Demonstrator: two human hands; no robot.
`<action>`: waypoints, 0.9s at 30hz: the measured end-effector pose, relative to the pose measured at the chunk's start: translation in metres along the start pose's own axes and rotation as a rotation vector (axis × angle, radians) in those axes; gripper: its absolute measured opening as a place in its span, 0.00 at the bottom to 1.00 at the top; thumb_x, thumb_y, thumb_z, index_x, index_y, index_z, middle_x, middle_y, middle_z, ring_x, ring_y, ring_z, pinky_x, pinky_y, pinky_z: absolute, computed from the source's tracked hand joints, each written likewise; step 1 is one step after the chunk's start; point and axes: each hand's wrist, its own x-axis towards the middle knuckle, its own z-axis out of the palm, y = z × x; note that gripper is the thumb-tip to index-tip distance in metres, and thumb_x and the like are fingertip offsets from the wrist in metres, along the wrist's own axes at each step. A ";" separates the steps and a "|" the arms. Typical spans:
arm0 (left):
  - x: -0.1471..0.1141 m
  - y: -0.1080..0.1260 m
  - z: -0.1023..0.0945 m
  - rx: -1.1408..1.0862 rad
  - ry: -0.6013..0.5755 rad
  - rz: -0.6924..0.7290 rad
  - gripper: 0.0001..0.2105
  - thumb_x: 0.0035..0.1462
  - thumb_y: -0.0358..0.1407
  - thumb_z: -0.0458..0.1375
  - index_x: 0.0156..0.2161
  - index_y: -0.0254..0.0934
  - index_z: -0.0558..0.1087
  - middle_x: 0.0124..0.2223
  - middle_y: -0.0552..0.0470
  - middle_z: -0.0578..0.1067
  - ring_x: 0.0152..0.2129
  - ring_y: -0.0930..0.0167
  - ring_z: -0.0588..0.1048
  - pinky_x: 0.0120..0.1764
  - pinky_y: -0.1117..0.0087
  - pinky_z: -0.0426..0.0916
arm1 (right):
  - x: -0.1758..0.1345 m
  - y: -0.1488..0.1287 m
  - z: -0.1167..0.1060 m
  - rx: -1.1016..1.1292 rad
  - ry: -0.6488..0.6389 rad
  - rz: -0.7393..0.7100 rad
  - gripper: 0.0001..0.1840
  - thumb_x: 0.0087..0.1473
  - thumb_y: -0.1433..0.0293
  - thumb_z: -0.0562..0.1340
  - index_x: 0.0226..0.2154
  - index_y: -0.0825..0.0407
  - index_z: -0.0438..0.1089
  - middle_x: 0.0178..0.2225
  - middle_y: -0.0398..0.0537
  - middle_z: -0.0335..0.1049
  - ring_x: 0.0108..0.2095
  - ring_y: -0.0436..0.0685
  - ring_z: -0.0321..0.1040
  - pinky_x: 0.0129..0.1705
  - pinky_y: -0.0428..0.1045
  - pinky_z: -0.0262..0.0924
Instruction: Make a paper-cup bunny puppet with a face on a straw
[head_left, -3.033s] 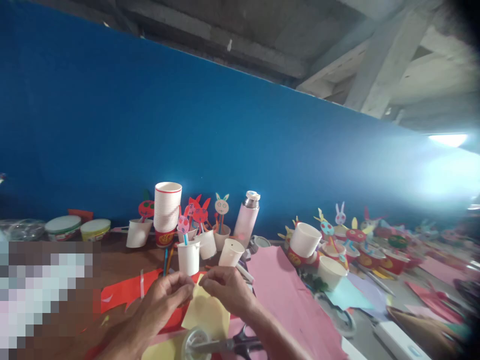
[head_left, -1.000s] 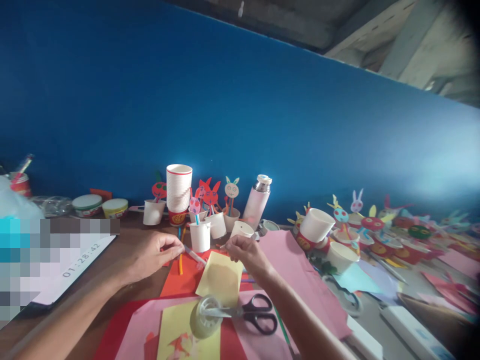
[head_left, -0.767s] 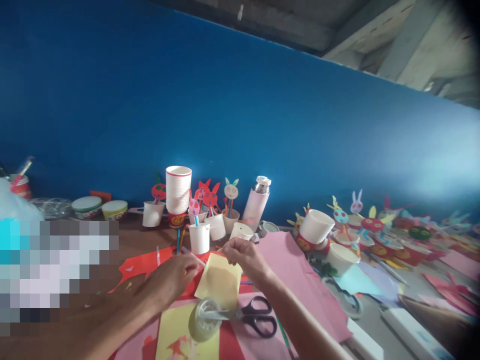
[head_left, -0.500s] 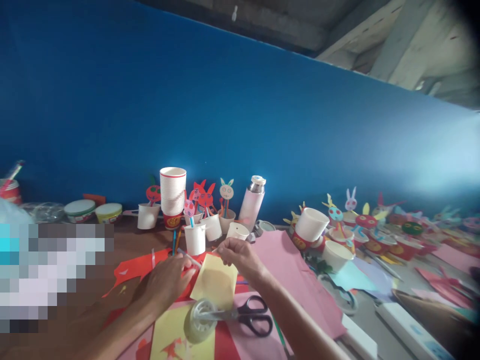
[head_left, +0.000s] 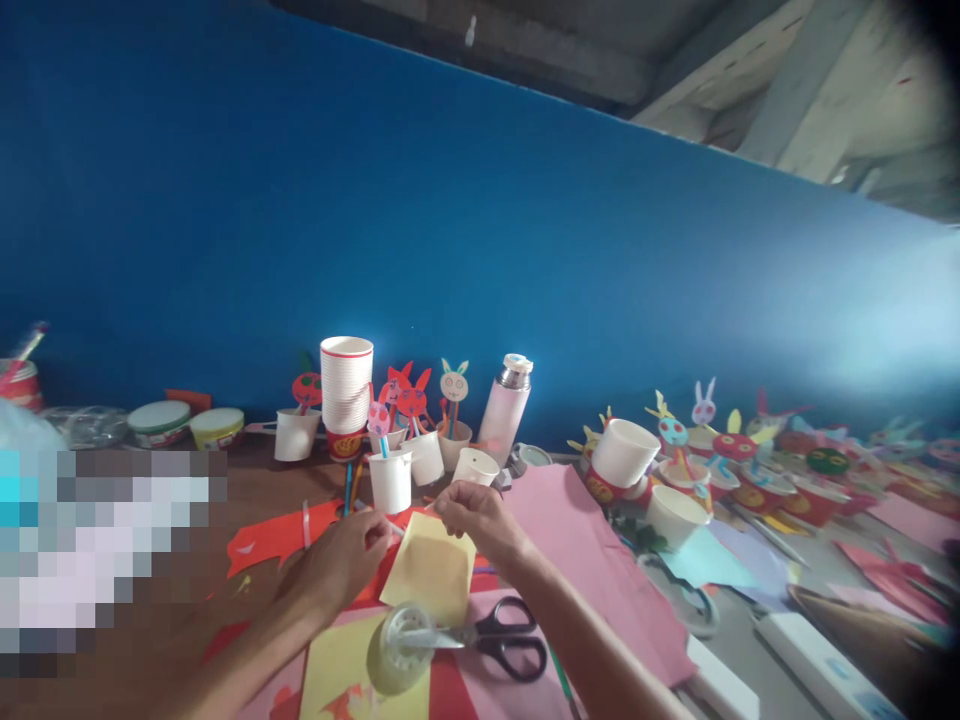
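My left hand (head_left: 351,550) is closed, its fingers curled beside the left edge of a yellow paper square (head_left: 433,565). A pale thin strip shows by its fingertips, but I cannot tell if it is held. Above the square's top right corner, my right hand (head_left: 476,515) is closed in a pinch; whatever it grips is too small to make out. Black-handled scissors (head_left: 512,640) lie just below, their blades across a clear tape roll (head_left: 407,640). Red paper (head_left: 281,540) spreads left of my left hand. A white cup (head_left: 391,482) with a pink paper face (head_left: 380,418) stands behind the hands.
A tall stack of paper cups (head_left: 346,385) and a pale thermos (head_left: 505,410) stand by the blue wall (head_left: 450,200). Pink paper (head_left: 600,570) covers the right side. Several cups with paper animals line the back right. A white box (head_left: 825,655) lies front right.
The fingers of my left hand have curled closed and moved slightly right, nearer the yellow square. My right hand keeps its pinch almost in place.
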 end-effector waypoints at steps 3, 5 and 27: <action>0.002 0.001 -0.005 -0.088 0.013 0.036 0.12 0.50 0.41 0.51 0.25 0.38 0.71 0.24 0.54 0.73 0.26 0.67 0.71 0.28 0.71 0.59 | 0.001 0.001 -0.002 -0.010 0.006 -0.003 0.11 0.45 0.63 0.62 0.22 0.54 0.65 0.18 0.38 0.61 0.19 0.45 0.56 0.23 0.42 0.51; 0.003 0.002 -0.009 -0.184 0.009 0.063 0.12 0.50 0.42 0.52 0.25 0.37 0.71 0.24 0.54 0.73 0.25 0.67 0.70 0.28 0.71 0.60 | 0.002 0.001 -0.004 -0.020 0.015 -0.004 0.11 0.45 0.63 0.62 0.22 0.55 0.66 0.18 0.38 0.61 0.19 0.45 0.56 0.23 0.42 0.51; 0.068 0.056 -0.053 -0.029 0.029 0.330 0.06 0.49 0.31 0.48 0.26 0.38 0.66 0.24 0.55 0.71 0.19 0.72 0.70 0.24 0.73 0.60 | 0.005 -0.006 -0.012 0.126 0.099 -0.009 0.16 0.41 0.58 0.64 0.21 0.54 0.64 0.17 0.39 0.61 0.18 0.46 0.55 0.21 0.43 0.47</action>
